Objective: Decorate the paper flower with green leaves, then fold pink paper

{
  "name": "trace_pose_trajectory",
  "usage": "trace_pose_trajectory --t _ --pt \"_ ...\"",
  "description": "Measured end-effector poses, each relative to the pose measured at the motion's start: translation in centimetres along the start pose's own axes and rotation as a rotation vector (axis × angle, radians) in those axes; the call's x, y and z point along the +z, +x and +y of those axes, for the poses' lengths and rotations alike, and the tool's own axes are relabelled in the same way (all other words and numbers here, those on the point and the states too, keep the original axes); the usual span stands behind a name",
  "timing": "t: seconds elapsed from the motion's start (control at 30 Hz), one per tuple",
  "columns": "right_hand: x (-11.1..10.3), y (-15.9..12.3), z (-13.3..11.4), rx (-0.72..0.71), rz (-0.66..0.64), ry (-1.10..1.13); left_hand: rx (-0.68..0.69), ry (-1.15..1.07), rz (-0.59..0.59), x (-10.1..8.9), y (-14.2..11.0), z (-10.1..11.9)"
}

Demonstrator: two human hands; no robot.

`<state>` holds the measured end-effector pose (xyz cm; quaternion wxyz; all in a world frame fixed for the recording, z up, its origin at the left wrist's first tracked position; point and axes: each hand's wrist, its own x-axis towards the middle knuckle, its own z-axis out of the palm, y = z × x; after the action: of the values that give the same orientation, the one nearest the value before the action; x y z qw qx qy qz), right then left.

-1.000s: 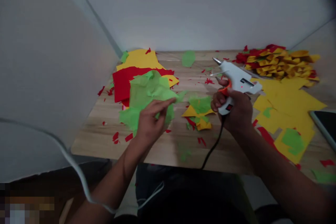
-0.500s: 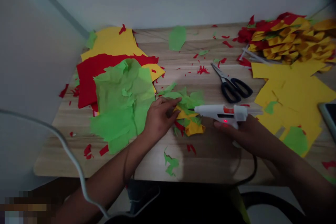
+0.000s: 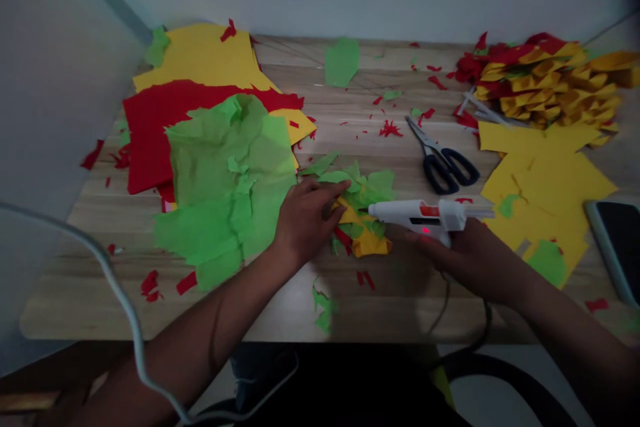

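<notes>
My right hand (image 3: 463,250) is wrapped round a white hot glue gun (image 3: 415,213), its red light lit and glue sticks jutting from the back. The nozzle points left and meets or nearly meets a folded yellow paper piece (image 3: 353,213). My left hand (image 3: 310,213) pinches that yellow piece at its left end, thumb and forefinger closed on it. Around it lie green paper scraps (image 3: 370,183), a red bit and another folded yellow piece (image 3: 373,244) just below. Whether a glue drop sits at the nozzle is too small to tell.
Black-handled scissors (image 3: 443,157) lie behind the glue gun. Green sheets (image 3: 225,173) overlap red paper (image 3: 150,127) and yellow paper (image 3: 210,53) at left. Folded yellow pieces (image 3: 555,87) heap at back right, above yellow sheets (image 3: 545,180). A phone (image 3: 617,240) rests at right; a white cable (image 3: 120,293) hangs at left.
The view has shifted a little, showing more of the phone. Both hands and the glue gun keep nearly the same places over the yellow piece.
</notes>
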<state>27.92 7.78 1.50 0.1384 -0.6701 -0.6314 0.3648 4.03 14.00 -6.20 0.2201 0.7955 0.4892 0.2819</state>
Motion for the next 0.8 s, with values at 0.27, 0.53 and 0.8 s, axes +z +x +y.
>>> trace_pose_trajectory --t 0.27,0.53,0.8 --pt "0.36 0.21 -0.06 -0.035 -0.022 -0.039 0.042 0.005 -0.004 -0.09 -0.01 0.10" --pt "0.51 0.24 0.53 -0.057 -0.040 -0.016 0.056 -0.022 -0.008 -0.07 -0.03 -0.14" --pt "0.56 0.21 0.58 -0.101 -0.010 0.027 0.080 0.020 -0.016 -0.08 -0.06 -0.07"
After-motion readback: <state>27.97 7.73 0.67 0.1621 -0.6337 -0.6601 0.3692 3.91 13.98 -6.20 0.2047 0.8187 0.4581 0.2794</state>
